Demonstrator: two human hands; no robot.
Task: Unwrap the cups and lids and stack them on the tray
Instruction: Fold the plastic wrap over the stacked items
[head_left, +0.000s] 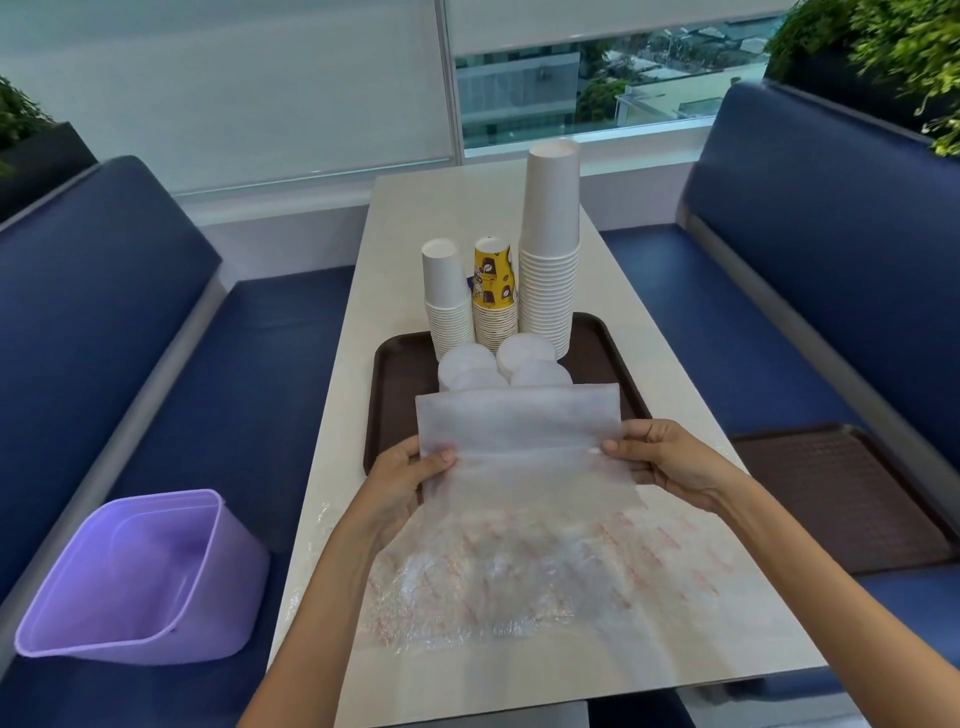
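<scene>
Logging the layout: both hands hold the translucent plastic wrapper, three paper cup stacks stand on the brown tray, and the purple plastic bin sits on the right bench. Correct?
Not quite: the head view shows the purple plastic bin on the left blue bench. The rest holds: left hand and right hand hold the translucent plastic wrapper, three paper cup stacks stand on the brown tray.
</scene>
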